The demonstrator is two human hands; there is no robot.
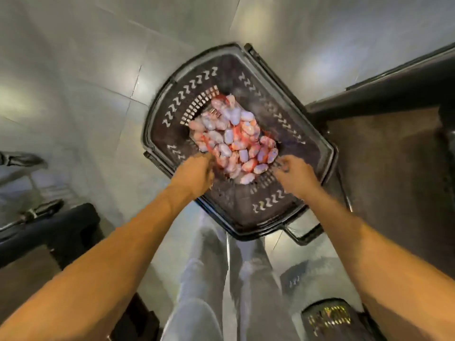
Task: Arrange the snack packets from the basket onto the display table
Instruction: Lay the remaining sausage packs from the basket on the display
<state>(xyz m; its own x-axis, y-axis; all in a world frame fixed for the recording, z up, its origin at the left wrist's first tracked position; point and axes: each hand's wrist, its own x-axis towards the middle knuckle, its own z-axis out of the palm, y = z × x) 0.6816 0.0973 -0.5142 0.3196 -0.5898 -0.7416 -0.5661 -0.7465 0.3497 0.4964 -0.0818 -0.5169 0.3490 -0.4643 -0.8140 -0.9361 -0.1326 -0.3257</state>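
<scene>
A black plastic basket [312, 153] stands on the tiled floor in front of me. A heap of small pink, red and pale blue snack packets [234, 139] lies in it. My left hand [197, 174] reaches in from the near left. Its fingers are curled into the near-left edge of the heap, round some packets. My right hand [296, 178] reaches in from the near right, with bent fingers at the heap's near-right edge. Motion blur hides whether that hand holds anything.
A dark display table [394, 156] stands right of the basket. More dark furniture [49, 232] is at the lower left. A second black basket [330, 318] sits at the bottom right. Another person's shoes [22, 158] are at the left edge.
</scene>
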